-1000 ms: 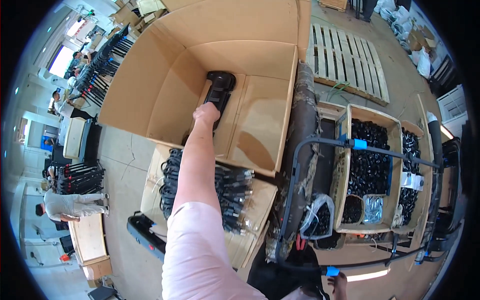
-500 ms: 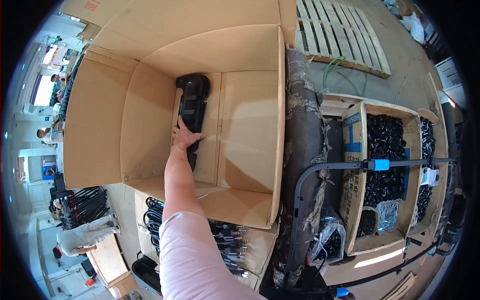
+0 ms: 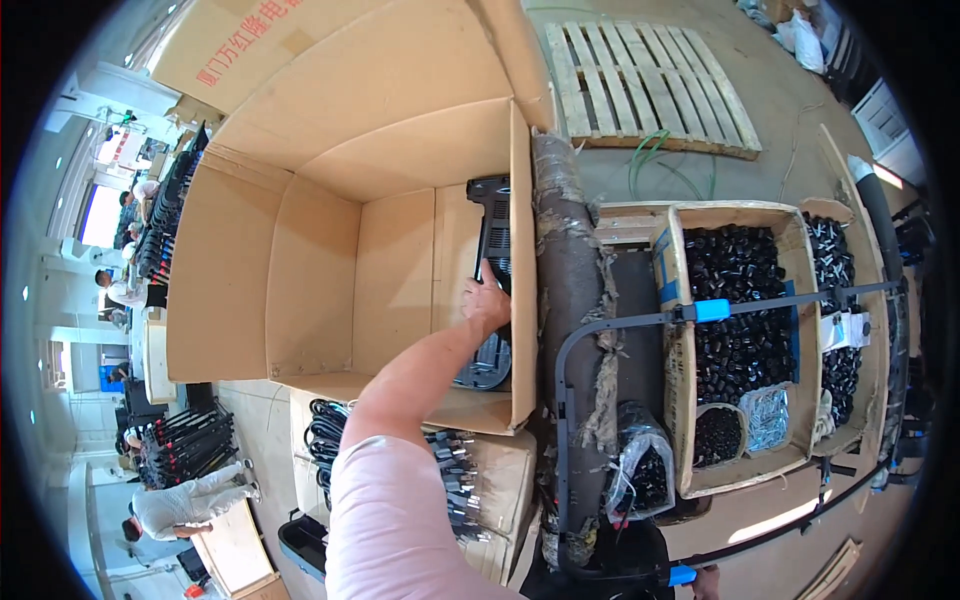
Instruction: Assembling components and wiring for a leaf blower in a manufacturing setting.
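Fingers: left hand (image 3: pixel 487 303) curls over the black plastic device (image 3: pixel 491 285), seemingly gripping it; how tightly cannot be told. Right hand is mostly out of view.
Position: device lies lengthwise against the right wall inside the large cardboard box (image 3: pixel 300 260).
Risk: it could probably slip from a one-handed grip, or catch the box wall and tip.
Risk two: the outstretched arm may press on the front flap, which could fold.
Materials: matte corrugated cardboard; hard, ribbed, elongated black plastic.
Nearby: side carton of small black parts (image 3: pixel 745 310); wooden pallet (image 3: pixel 650 90).

Matt cardboard box (image 3: pixel 300 280), black plastic part (image 3: pixel 493 225)
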